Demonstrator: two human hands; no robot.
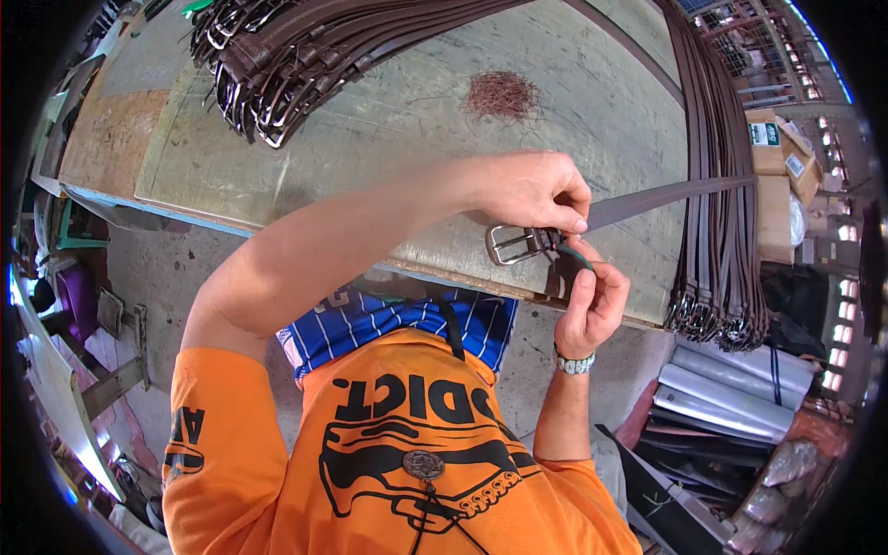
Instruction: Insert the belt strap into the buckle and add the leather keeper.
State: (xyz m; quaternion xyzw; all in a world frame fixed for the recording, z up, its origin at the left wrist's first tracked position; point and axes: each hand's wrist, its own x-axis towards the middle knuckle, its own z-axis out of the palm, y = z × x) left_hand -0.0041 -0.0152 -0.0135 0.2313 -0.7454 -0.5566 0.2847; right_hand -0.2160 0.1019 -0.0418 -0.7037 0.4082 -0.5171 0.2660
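Note:
A dark brown belt (638,203) with a silver frame buckle (511,246) lies across the near part of the table. My left hand (536,190) is closed, pinching the strap just behind the buckle, thumb and fingertips together. Just below it, my right hand (594,301) is closed on a small green-handled tool (579,256) held against the buckle end. Fingers cover most of that tool, so I cannot make out its exact kind. From the buckle the strap runs right, reaching the row of hanging belts.
A heap of brown belts with buckles (277,74) covers the worktable's (370,176) far left. Brown thread scraps (500,95) lie beyond my hands. More belts (717,185) hang over the right edge. Cardboard boxes (782,166) and silvery rolls (731,388) stand at right.

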